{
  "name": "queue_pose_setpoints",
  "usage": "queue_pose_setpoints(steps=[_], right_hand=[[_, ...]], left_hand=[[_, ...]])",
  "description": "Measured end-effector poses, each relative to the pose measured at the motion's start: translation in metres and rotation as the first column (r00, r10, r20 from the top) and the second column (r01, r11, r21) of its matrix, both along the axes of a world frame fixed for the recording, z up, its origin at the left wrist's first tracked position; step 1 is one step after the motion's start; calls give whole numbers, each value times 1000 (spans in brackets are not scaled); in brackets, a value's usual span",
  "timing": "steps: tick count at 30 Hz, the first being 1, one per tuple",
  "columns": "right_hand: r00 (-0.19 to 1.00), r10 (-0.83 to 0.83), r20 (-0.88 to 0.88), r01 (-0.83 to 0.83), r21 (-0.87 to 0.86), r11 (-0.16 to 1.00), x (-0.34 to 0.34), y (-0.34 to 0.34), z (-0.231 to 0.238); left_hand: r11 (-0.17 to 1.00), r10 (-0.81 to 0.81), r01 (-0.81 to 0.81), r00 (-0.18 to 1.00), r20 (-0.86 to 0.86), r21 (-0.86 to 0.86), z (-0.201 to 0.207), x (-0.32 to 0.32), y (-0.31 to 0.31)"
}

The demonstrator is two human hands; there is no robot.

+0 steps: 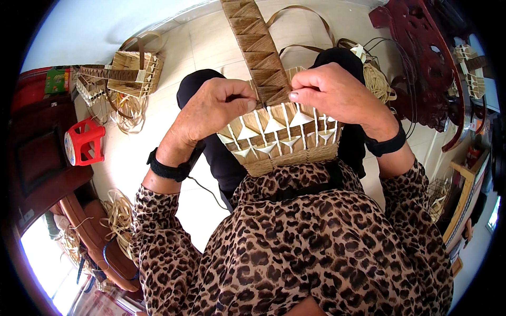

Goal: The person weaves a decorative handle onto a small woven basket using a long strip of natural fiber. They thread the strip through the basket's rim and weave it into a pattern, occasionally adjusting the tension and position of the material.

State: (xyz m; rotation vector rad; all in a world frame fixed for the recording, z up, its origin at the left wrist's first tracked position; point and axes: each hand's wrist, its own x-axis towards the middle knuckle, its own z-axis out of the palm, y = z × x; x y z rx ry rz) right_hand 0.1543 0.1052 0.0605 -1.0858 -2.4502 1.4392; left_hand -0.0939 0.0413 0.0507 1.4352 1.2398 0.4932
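A woven straw basket (pixel 279 142) rests in my lap between my knees, with white cords and pale triangular pieces along its side. From its rim a wide brown wrapped handle (pixel 253 47) rises away from me. My left hand (pixel 219 108) is closed in a pinch at the left edge of the handle's base, just over the rim. Opposite it, my right hand (pixel 337 97) pinches the handle's right edge with thumb and fingers. Both fingertips partly hide what they grip. A loose brown strip (pixel 308 13) curves across the floor beyond the handle.
More woven baskets (pixel 132 73) lie on the floor at far left, near a red plastic stool (pixel 87 142). Bundles of pale strips (pixel 120 216) hang at lower left, and another coil (pixel 375 81) lies right of my knee. Dark red carved furniture (pixel 421 58) stands at right.
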Motion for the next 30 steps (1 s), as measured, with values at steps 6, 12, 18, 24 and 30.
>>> queue_pose_setpoints(steps=[6,12,18,24,30], right_hand=[[972,-121,-199,140,83,987,9,-5,-13],[992,-63,-111,74,100,992,4,-7,-6],[998,-62,-7,62,92,994,-2,-9,-4],[995,-96,36,91,116,989,-8,-8,-5],[993,-43,110,41,17,999,-9,-2,2]], left_hand=[[996,2,4,998,58,-92,-4,0,4],[986,35,-20,996,87,-167,-5,0,9],[987,37,-30,998,43,-155,-9,3,14],[992,41,-44,999,-26,-117,-5,11,13],[990,40,-45,998,-45,-134,-6,7,12]])
